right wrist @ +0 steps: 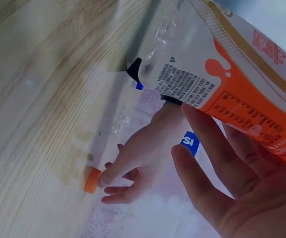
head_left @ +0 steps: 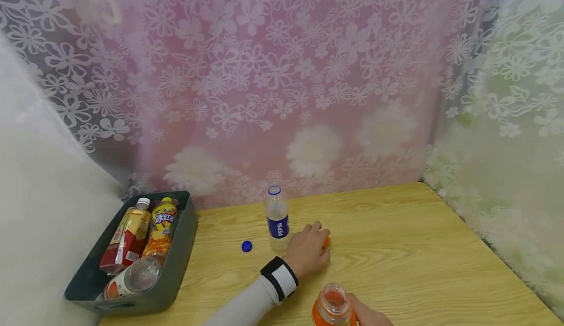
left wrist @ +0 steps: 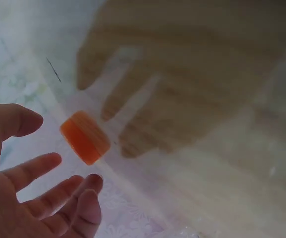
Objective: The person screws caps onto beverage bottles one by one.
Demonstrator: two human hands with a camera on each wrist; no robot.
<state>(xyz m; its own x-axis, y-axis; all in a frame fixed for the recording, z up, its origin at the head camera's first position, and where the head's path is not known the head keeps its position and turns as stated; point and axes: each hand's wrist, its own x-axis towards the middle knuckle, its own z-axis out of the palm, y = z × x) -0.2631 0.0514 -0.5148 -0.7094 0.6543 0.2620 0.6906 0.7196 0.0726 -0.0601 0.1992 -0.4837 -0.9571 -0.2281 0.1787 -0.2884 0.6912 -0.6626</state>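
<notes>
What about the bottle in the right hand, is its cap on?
No, the orange-labelled bottle held by the right hand shows a bare, open mouth in the head view.

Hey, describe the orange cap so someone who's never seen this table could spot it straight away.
On the wood-grain table, find the upright, uncapped Pepsi bottle. To its right in the head view is the small orange cap, partly hidden by the left grip. Its colour sets it apart from the blue cap left of the bottle.

Wood-grain table bears dark bin, upright Pepsi bottle, blue cap, orange cap.
</notes>
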